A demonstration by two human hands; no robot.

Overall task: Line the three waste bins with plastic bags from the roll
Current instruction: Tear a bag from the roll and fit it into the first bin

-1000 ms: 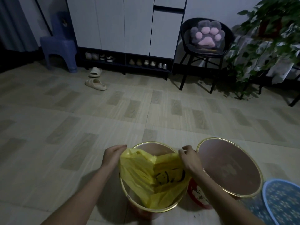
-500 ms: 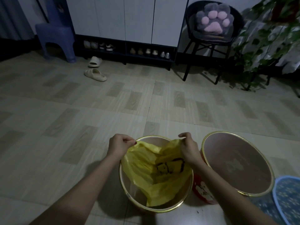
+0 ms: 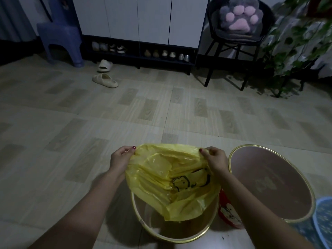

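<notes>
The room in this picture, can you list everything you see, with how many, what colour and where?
Thin yellow plastic bag: one, yellow with a dark print, held stretched over the near bin.
Round gold-rimmed waste bins: two, reddish, near floor; the right one is unlined.
Blue patterned bin: one, bottom right edge, partly cut off.
Cream foam slippers: two, floor by the cabinet.
Blue plastic stool: one, far left.
White cabinet: one, back wall, shoes in a row beneath.
Black chair: one, holding a grey and pink paw cushion.
Green leafy plant: one, far right.
Hands: left and right, each gripping the bag's top edge.
</notes>
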